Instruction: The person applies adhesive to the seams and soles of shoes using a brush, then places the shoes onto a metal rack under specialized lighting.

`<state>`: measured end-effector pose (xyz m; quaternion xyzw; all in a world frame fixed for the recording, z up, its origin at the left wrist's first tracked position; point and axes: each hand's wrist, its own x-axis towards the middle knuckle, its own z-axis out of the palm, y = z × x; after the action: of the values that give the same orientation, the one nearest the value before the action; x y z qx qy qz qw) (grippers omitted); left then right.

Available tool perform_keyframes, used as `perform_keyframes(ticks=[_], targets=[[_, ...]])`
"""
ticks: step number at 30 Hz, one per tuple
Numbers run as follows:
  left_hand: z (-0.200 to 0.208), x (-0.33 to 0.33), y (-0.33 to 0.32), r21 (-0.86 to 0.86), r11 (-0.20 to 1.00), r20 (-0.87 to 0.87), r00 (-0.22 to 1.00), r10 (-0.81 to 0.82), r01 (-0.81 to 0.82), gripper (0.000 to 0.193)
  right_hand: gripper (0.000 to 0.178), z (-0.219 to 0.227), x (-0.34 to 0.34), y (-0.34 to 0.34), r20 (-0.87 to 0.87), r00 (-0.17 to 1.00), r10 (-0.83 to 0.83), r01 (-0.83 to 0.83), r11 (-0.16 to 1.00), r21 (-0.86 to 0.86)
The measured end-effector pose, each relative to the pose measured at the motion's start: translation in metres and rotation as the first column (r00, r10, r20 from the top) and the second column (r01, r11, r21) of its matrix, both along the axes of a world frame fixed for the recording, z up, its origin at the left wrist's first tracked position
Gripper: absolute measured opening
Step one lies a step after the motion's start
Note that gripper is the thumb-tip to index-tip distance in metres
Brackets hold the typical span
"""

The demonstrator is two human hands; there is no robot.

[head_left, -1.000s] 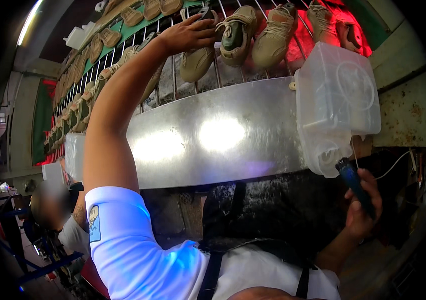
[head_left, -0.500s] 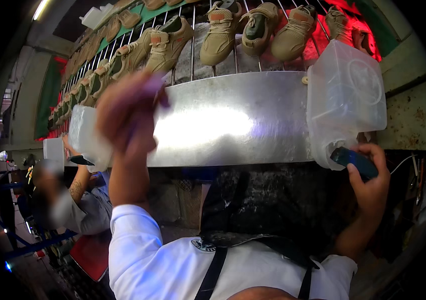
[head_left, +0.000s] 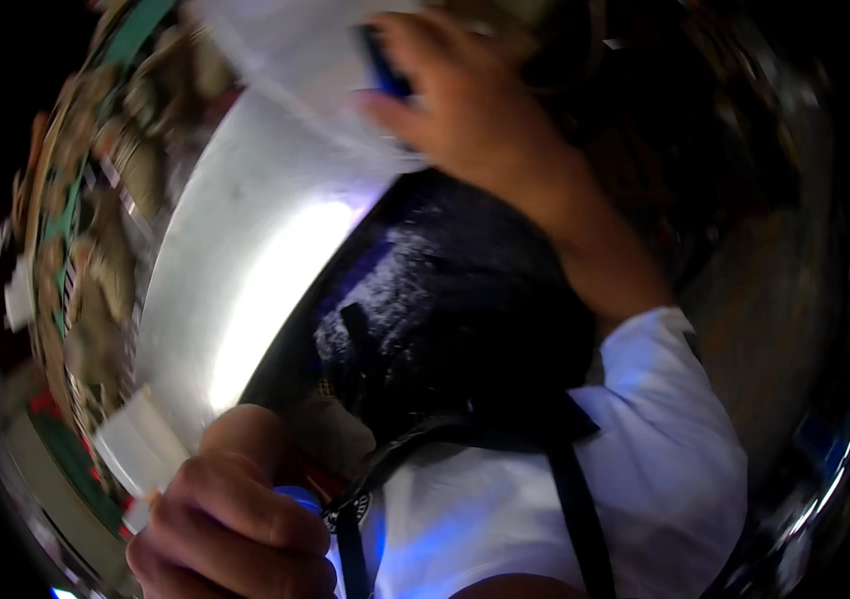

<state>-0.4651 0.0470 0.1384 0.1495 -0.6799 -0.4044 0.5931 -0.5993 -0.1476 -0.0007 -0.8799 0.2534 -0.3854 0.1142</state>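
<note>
My right hand [head_left: 465, 110] reaches up to the translucent plastic container [head_left: 290, 50] at the top, fingers bent round a dark blue, block-shaped object [head_left: 382, 62]. Motion blur hides what kind of object it is. Low on the left, my left hand [head_left: 235, 514] is closed with its fingers curled, close to the camera. A small blue patch [head_left: 300, 497] shows beside its knuckles; I cannot tell whether that belongs to something in the hand.
A shiny metal work surface [head_left: 215, 240] curves across the left. Another whitish plastic container [head_left: 145, 439] stands at its lower end. Beyond its far edge, blurred tan shoes [head_left: 100, 270] line the rack. My dark apron [head_left: 445, 290] hangs below the surface's near edge.
The whole view has swung round and blurred. My left hand has come from over the metal surface down toward my body. My right hand still grips the dark blue object by the container.
</note>
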Motion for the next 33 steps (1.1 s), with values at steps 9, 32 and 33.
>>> perform_keyframes(ticks=[9, 32, 33], targets=[[-0.021, -0.094, -0.072, 0.173, 0.810, -0.233, 0.822, -0.519, 0.561, 0.065, 0.059, -0.037, -0.072, 0.029, 0.369, 0.920, -0.135, 0.078, 0.983, 0.166], [-0.068, -0.200, -0.099, 0.475, 0.831, -0.109, 0.956, -0.273, 0.291, 0.029, 0.060, -0.512, -0.615, 0.141, -0.837, 0.266, -0.477, 0.963, 0.091, 0.254], [-0.068, -0.206, -0.095, 0.491, 0.836, -0.072, 0.967, -0.244, 0.247, 0.026, 0.062, -0.496, -0.594, 0.121, -0.823, 0.268, -0.501, 0.958, 0.051, 0.282]])
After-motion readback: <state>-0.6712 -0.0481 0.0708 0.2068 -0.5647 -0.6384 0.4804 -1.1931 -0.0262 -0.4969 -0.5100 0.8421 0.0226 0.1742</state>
